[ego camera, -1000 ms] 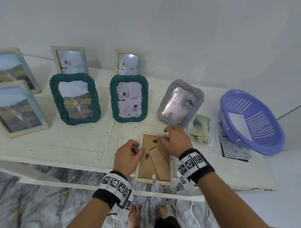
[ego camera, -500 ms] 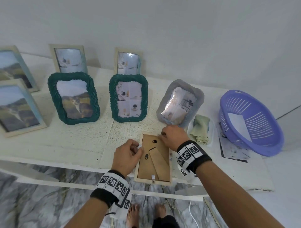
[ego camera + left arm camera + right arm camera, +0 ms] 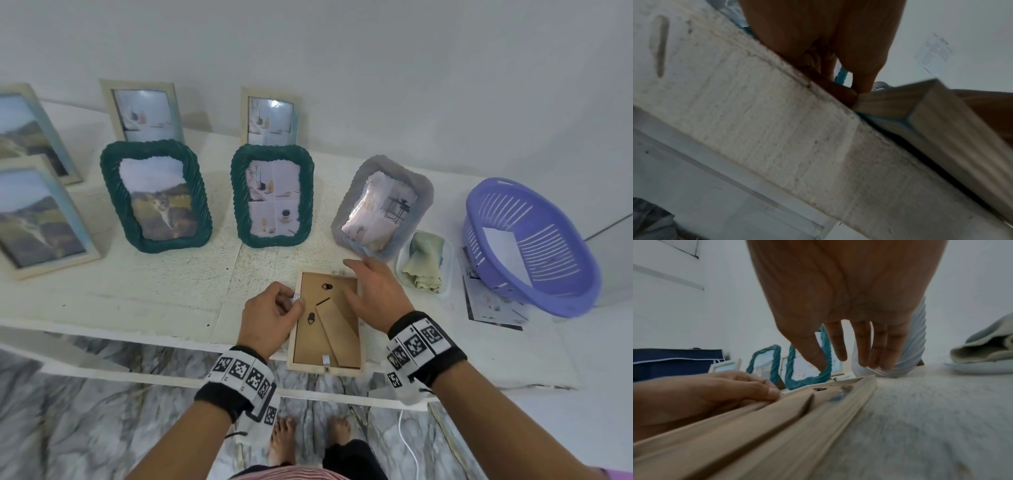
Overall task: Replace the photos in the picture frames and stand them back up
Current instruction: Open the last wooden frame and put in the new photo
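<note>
Frame: wooden frame (image 3: 325, 320) lies face down, long axis 12 to 6.
Left hand (image 3: 269, 317): at 9, pinching the side tab (image 3: 297, 297).
Right hand (image 3: 375, 294): at 2, fingers relaxed, grasping nothing.

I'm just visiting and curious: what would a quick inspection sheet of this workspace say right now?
Surface: white table, rough and speckled.
Job's things: wooden frame lies face down at the front edge; seven other frames stand behind.
Clutter: purple basket with paper inside, green cloth, printed sheets.
Hands: left hand pinches a small tab at the wooden frame's left edge; right hand open over its right side.
Cables: white cable on the floor.
Surroundings: plain white wall, marbled floor.
</note>
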A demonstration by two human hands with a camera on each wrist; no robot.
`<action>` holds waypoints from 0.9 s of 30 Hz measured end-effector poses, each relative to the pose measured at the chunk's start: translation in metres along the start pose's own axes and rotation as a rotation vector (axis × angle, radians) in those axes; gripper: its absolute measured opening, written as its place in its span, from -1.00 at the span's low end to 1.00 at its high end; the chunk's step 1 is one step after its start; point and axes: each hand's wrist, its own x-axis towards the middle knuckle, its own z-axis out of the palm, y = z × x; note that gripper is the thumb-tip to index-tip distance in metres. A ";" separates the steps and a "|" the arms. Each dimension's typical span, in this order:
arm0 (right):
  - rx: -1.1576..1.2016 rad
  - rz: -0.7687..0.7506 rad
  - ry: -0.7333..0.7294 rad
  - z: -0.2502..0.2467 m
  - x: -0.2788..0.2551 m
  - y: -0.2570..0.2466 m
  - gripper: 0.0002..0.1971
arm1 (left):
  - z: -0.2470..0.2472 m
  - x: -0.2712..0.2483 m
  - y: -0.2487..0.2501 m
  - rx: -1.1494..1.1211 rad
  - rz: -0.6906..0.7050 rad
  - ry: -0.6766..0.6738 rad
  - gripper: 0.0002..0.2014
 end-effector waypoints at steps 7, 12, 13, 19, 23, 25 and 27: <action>0.055 -0.056 0.102 0.014 -0.082 -0.032 -0.82 | -0.001 -0.001 0.001 -0.001 0.012 -0.004 -0.88; -0.109 -0.060 0.092 0.034 -0.116 -0.043 -0.66 | -0.001 -0.001 0.002 -0.008 0.005 -0.008 -0.88; -0.134 -0.045 0.092 0.038 -0.118 -0.044 -0.66 | 0.000 -0.001 0.002 -0.007 0.003 -0.010 -0.88; -0.165 0.013 0.135 0.050 -0.121 -0.047 -0.79 | -0.002 -0.001 0.002 0.002 0.000 -0.017 -0.88; -0.134 0.045 0.128 0.052 -0.122 -0.049 -0.82 | -0.001 -0.001 0.001 -0.010 -0.003 -0.012 -0.88; -0.091 0.059 0.132 0.053 -0.124 -0.052 -0.84 | -0.001 0.000 0.001 -0.002 0.007 -0.006 -0.88; -0.054 0.059 0.130 0.054 -0.125 -0.054 -0.84 | -0.002 -0.001 0.001 0.011 0.017 0.001 -0.88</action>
